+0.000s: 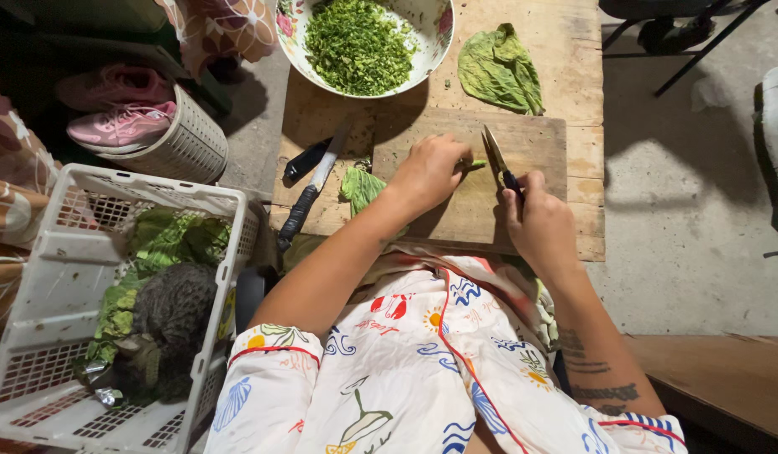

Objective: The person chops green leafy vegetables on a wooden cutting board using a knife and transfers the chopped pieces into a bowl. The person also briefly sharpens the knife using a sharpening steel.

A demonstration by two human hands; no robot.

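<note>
Right hand [540, 223] gripping knife [498, 155], blade angled up-left, left hand [429, 168] pressing leaf bundle [473, 164] on cutting board [536, 139]

Bare cutting board [536, 139] right of knife [500, 160]; bowl [365, 42] (full) blocks beyond.

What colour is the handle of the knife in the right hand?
Black: the knife in the right hand has a dark handle, seen in the head view.
</note>
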